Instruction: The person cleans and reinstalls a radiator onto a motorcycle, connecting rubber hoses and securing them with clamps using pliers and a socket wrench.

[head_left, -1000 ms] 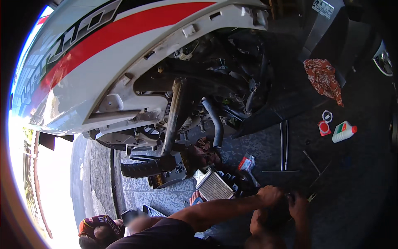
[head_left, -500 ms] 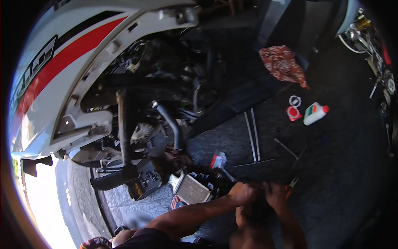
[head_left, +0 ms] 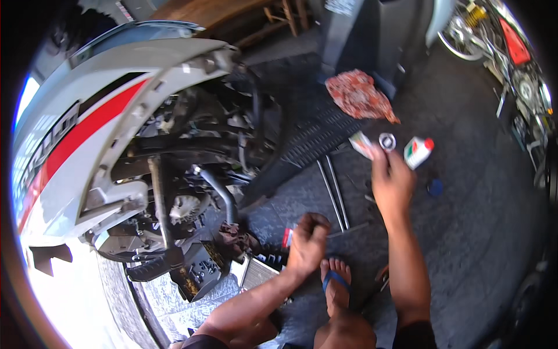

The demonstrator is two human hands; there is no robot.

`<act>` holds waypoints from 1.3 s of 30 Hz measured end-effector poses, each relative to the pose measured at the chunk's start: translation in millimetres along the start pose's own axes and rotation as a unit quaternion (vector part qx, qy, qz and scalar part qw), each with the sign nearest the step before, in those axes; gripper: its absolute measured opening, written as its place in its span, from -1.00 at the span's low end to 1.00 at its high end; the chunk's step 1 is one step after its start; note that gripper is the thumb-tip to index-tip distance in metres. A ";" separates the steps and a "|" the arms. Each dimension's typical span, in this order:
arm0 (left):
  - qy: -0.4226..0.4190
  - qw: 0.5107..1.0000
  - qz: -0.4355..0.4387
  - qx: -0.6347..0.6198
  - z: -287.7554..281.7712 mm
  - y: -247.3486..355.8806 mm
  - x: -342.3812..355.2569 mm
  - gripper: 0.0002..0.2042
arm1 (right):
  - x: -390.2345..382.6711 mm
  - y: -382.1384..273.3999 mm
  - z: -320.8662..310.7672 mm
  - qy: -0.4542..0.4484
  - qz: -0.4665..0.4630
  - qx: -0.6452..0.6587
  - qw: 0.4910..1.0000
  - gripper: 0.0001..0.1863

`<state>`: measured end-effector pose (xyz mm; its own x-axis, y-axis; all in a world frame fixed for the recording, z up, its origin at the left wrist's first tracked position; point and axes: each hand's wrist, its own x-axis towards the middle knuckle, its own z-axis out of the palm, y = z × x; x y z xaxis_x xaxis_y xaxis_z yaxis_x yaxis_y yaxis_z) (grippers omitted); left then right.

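Note:
My right hand (head_left: pixel 394 180) reaches out over the floor, fingers closed on a flat red-and-white packet (head_left: pixel 362 145), which is tilted and partly blurred. Just beyond those fingers is a white ring (head_left: pixel 387 141), with a white bottle (head_left: pixel 417 153) with a red cap to its right. My left hand (head_left: pixel 308 241) is held in front of me with its fingers curled in and dark at the tips. Whether anything is inside them is hidden. Beside it, a small red-and-white item (head_left: pixel 287 237) shows on the floor, partly covered by the hand.
A scooter with a white-and-red body panel (head_left: pixel 110 119) and exposed engine stands at left. A grey hose (head_left: pixel 220 192), a radiator (head_left: pixel 259 272) and a tray of bolts (head_left: pixel 204 269) are near it. Metal rods (head_left: pixel 334 192) and a patterned red cloth (head_left: pixel 359 96) lie ahead. A motorcycle (head_left: pixel 517 81) stands right.
My hands, close together low in front before, are now apart. The right has moved forward and taken hold of the red-and-white packet, lifting it from beside the ring. The left has moved leftward.

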<state>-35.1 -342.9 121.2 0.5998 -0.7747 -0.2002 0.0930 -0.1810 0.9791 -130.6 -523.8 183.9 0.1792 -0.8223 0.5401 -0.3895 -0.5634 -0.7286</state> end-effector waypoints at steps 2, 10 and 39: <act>-0.036 0.987 -0.136 -0.082 -5.1 2.6 3.9 -0.83 | 40.4 -0.4 24.7 -0.003 -0.071 -0.026 0.997 -0.70; -0.106 0.925 -0.192 -0.310 -42.5 -6.2 -12.6 -0.75 | -48.7 65.6 -45.4 -0.139 0.165 -0.087 0.973 -0.62; 0.120 0.934 0.221 0.252 -160.2 31.5 -46.9 -0.72 | -163.7 -57.4 -57.9 -0.490 0.481 0.489 0.538 -0.23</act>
<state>67.0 -215.3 167.3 0.6579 -0.6933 0.2940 -0.5562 -0.1842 0.8104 -189.8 -352.3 161.6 0.8967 -0.1486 -0.4170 -0.1511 0.7827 -0.6038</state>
